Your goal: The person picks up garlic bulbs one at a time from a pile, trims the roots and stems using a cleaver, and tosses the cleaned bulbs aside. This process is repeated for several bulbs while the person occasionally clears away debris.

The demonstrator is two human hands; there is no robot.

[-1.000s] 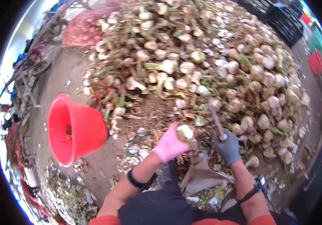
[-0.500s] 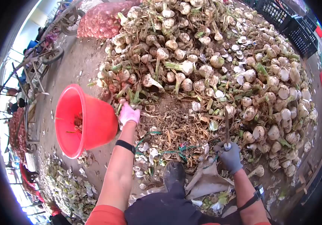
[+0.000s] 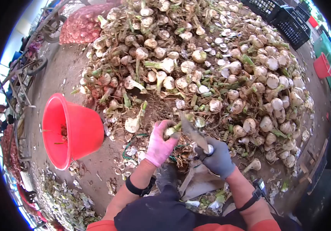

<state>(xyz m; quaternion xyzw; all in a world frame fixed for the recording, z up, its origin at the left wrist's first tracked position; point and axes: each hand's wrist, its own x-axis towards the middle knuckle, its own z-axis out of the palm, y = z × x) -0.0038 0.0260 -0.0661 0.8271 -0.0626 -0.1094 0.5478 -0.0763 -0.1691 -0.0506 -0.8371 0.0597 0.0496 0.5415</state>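
Observation:
My left hand [image 3: 160, 142], in a pink glove, grips a garlic bulb [image 3: 169, 132] whose green stalk points up and to the right. My right hand [image 3: 217, 158], gloved in grey, is wrapped round the handle of a knife [image 3: 193, 133]. The worn blade slants up and left, and its upper part overlaps the stalk beside my left fingers. A loose garlic bulb with its stalk [image 3: 132, 124] lies on the ground left of my hands. Beyond them rises a large heap of garlic [image 3: 181, 67] with roots and dry stalks.
A red bucket [image 3: 86, 131] with a little inside stands at left. Behind it lies a full red mesh sack [image 3: 82, 25]. Black crates [image 3: 290, 27] and another red bucket [image 3: 322, 66] are at the far right. Peelings [image 3: 67, 196] cover the lower left ground.
My left hand has come from the heap's left edge to the middle with a garlic bulb. My right hand has moved left, tilting the knife towards it. The view has shifted right.

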